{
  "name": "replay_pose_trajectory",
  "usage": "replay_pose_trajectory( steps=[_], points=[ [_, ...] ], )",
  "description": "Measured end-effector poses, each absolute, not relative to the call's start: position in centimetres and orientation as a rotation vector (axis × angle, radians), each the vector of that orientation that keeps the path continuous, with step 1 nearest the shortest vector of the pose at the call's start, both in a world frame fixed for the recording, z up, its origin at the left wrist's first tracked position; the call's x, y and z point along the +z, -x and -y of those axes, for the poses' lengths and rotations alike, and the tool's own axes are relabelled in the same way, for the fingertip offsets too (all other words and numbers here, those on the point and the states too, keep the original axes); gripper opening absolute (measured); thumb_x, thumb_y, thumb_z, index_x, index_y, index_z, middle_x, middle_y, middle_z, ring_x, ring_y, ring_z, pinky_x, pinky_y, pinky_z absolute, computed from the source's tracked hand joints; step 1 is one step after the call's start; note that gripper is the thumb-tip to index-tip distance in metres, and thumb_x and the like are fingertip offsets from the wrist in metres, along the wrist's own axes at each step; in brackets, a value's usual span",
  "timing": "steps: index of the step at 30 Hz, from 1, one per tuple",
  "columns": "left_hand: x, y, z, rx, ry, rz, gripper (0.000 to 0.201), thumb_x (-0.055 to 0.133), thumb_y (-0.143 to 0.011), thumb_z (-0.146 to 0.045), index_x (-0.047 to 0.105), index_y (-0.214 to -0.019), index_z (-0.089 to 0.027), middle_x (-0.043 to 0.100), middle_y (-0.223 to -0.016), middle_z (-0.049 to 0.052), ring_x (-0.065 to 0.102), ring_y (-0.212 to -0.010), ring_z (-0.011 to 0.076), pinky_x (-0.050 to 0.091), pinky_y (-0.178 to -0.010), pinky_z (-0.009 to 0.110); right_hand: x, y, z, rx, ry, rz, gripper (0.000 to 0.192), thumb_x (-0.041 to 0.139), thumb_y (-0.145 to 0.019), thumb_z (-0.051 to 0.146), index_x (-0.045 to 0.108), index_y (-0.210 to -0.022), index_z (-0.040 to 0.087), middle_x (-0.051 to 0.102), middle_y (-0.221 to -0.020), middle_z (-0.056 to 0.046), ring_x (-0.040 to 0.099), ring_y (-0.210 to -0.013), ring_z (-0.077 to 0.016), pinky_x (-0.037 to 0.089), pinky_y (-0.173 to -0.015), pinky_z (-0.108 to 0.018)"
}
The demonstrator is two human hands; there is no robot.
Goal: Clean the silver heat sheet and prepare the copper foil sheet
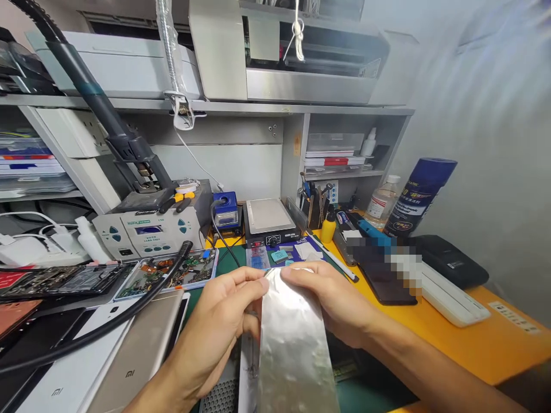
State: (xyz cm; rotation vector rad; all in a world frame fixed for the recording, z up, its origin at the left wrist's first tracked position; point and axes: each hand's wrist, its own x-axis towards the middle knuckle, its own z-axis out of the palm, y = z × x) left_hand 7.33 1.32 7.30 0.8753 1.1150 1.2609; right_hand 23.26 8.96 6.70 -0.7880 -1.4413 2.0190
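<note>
A long strip of shiny silver foil [295, 350] stretches from the bottom edge of the view up to both hands. My left hand [226, 321] pinches its upper left corner between thumb and fingers. At the upper right corner, the thumb of my right hand [331, 295] presses on the foil with the fingers behind it. The foil's surface is slightly wrinkled and reflects light. Whatever lies directly beneath it on the green mat [365, 373] is mostly hidden.
Left are stacked phones [129, 355], a tray of circuit boards [172, 275] and a black hose [142, 310] crossing them. Behind stand a rework station [150, 232] and a heating plate [269, 218]. To the right are a blue spray can [415, 201], a clear bottle [383, 201] and a black case [447, 261].
</note>
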Motion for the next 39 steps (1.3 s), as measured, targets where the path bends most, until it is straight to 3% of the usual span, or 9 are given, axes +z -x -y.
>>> replay_pose_trajectory(
  steps=[10, 15, 18, 23, 26, 28, 31, 35, 39],
  points=[
    [7.0, -6.9, -1.8, 1.519, -0.816, -1.206, 0.022, 0.075, -0.079, -0.037, 0.070, -0.087, -0.017, 0.064, -0.076, 0.000, 0.057, -0.065, 0.0126, 0.051, -0.050, 0.021, 6.6, -23.3, -9.0, 1.993, 0.723, 1.572, 0.037, 0.069, -0.086, 0.050, 0.064, -0.079, 0.014, 0.057, -0.072, -0.002, 0.050, -0.061, -0.0122, 0.039, -0.055, -0.024],
    [7.7, -5.5, -2.2, 2.030, -0.758, -1.280, 0.026, 0.081, -0.072, -0.038, 0.070, -0.088, -0.020, 0.068, -0.084, 0.000, 0.062, -0.072, 0.0154, 0.052, -0.052, 0.020, 6.7, -23.6, -9.5, 1.523, 0.719, 1.578, 0.032, 0.073, -0.083, 0.041, 0.070, -0.105, 0.018, 0.068, -0.101, -0.006, 0.061, -0.095, -0.0202, 0.049, -0.076, -0.029],
    [8.3, -4.5, -2.3, 2.279, -0.756, -1.327, 0.026, 0.080, -0.075, -0.037, 0.069, -0.094, -0.023, 0.070, -0.088, -0.001, 0.063, -0.075, 0.0146, 0.052, -0.056, 0.019, 6.7, -23.7, -9.9, 1.242, 0.784, 1.607, 0.028, 0.070, -0.084, 0.042, 0.071, -0.096, 0.016, 0.069, -0.091, -0.006, 0.061, -0.086, -0.0196, 0.047, -0.073, -0.029],
    [8.9, -4.0, -2.1, 2.141, -0.744, -1.237, 0.020, 0.078, -0.079, -0.034, 0.066, -0.091, -0.023, 0.066, -0.081, -0.006, 0.061, -0.071, 0.0106, 0.051, -0.063, 0.018, 6.6, -23.6, -9.7, 1.854, 0.589, 1.735, 0.058, 0.042, -0.096, 0.059, 0.071, -0.082, 0.011, 0.064, -0.074, -0.008, 0.059, -0.067, -0.0189, 0.045, -0.058, -0.029],
    [8.6, -4.5, -1.8, 1.971, -0.884, -1.197, 0.022, 0.076, -0.081, -0.037, 0.066, -0.093, -0.022, 0.069, -0.079, -0.003, 0.062, -0.071, 0.0133, 0.051, -0.065, 0.022, 7.1, -23.5, -8.9, 2.008, 0.403, 1.837, 0.051, 0.055, -0.091, 0.060, 0.071, -0.084, 0.012, 0.062, -0.076, -0.005, 0.057, -0.072, -0.0180, 0.046, -0.069, -0.031],
    [8.4, -5.1, -1.4, 1.891, -1.060, -1.192, 0.018, 0.074, -0.083, -0.036, 0.069, -0.093, -0.022, 0.071, -0.081, 0.000, 0.062, -0.073, 0.0146, 0.051, -0.067, 0.023, 7.4, -23.4, -8.3, 1.770, 0.460, 1.928, 0.034, 0.068, -0.087, 0.047, 0.071, -0.080, 0.014, 0.060, -0.075, -0.001, 0.055, -0.071, -0.0157, 0.045, -0.071, -0.029],
    [8.3, -6.0, -0.7, 1.938, -1.385, -1.189, 0.002, 0.072, -0.081, -0.025, 0.074, -0.081, -0.023, 0.073, -0.084, 0.003, 0.064, -0.083, 0.0191, 0.050, -0.076, 0.027, 7.5, -23.3, -7.9, 1.271, 0.553, 1.999, 0.023, 0.063, -0.092, 0.031, 0.074, -0.079, 0.017, 0.067, -0.079, -0.003, 0.061, -0.081, -0.0188, 0.048, -0.079, -0.031],
    [8.3, -7.0, -0.1, 2.089, -1.830, -1.110, 0.027, 0.067, -0.076, -0.007, 0.076, -0.080, -0.032, 0.070, -0.076, 0.002, 0.064, -0.079, 0.0222, 0.052, -0.079, 0.036, 6.7, -23.5, -8.7, 0.888, 0.411, 1.923, 0.017, 0.066, -0.089, 0.019, 0.078, -0.099, 0.022, 0.076, -0.103, -0.008, 0.069, -0.098, -0.0230, 0.052, -0.092, -0.037],
    [7.9, -7.5, 0.1, 2.043, -2.124, -1.085, 0.036, 0.063, -0.080, -0.009, 0.077, -0.093, -0.038, 0.070, -0.078, 0.004, 0.063, -0.080, 0.0245, 0.052, -0.083, 0.042, 6.0, -23.9, -9.8, 0.688, 0.282, 1.842, 0.024, 0.072, -0.087, 0.019, 0.078, -0.107, 0.030, 0.076, -0.113, -0.007, 0.068, -0.110, -0.0247, 0.053, -0.097, -0.040]
  ],
)
